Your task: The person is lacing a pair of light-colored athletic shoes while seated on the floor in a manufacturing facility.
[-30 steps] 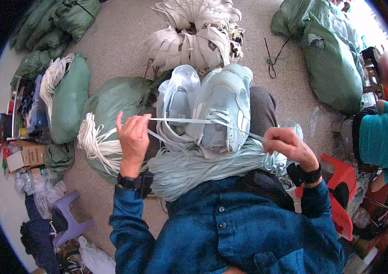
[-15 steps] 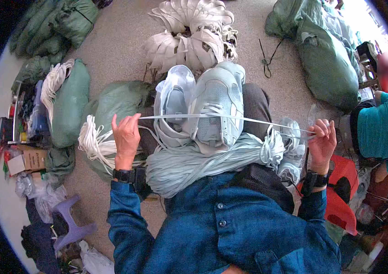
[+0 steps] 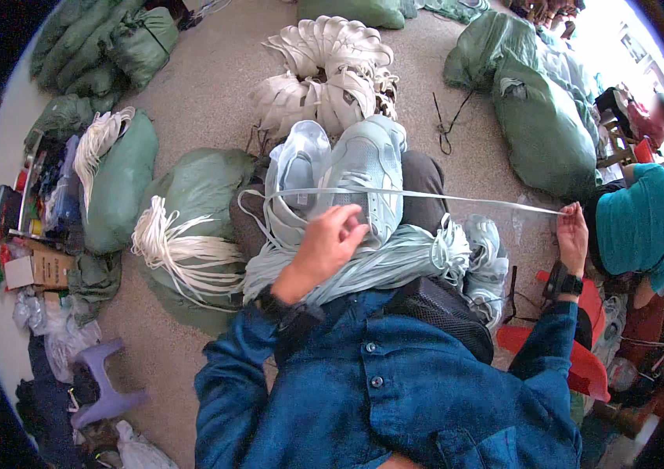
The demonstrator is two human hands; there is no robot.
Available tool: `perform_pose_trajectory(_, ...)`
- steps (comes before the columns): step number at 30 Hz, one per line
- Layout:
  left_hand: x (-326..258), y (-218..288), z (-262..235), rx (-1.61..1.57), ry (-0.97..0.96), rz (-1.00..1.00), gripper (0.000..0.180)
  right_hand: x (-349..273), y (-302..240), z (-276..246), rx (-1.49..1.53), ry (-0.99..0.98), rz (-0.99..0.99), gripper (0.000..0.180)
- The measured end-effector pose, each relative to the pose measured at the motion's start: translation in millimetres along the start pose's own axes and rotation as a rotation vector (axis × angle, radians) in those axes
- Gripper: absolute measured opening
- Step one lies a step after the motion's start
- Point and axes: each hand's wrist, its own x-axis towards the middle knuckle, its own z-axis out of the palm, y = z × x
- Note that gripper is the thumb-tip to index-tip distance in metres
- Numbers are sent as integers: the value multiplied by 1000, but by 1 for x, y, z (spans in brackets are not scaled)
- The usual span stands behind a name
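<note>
Holding a flat, pale lace (image 3: 504, 204) taut across the middle of the frame, a worker's right hand (image 3: 573, 234) pinches one end between thumb and fingers at center right. The lace crosses two light blue-gray sneakers over the lap at frame center: an open-mouthed one (image 3: 310, 141) and, beside it, a laced one (image 3: 363, 160). Its path through the eyelets is too fine to tell. The left hand (image 3: 324, 250) sits at the laced sneaker's lower end, fingers loosely curled, no lace visible between them. Below lies a bundle of pale laces (image 3: 426, 248). A steady, level pull, lace kept flat and left fingers bracing the shoe, would likely limit twisting and sideways drag.
</note>
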Motion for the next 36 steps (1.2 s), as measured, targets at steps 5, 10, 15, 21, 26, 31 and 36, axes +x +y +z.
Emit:
perform_pose_trajectory(5,14,-20,28,48,105,-50,24,8,74,140,-349,-113,54,40)
perform_pose_trajectory(10,13,-12,38,173,152,-11,32,-40,180,245,-730,-444,401,20)
perform_pose_trajectory(15,15,-17,45,43,170,-44,33,-37,237,272,-860,-661,429,15)
perform_pose_trajectory(21,11,-16,43,8,158,-68,33,-30,248,282,-1269,-736,165,20)
perform_pose_trajectory(26,13,-19,48,14,181,-7,33,-18,249,286,-1473,-896,-94,18)
perform_pose_trajectory(31,18,-16,56,95,161,16,30,-22,244,293,-1985,-1028,-392,8)
perform_pose_trajectory(36,11,-21,55,-4,263,85,26,-42,259,299,-1841,-1054,-445,15)
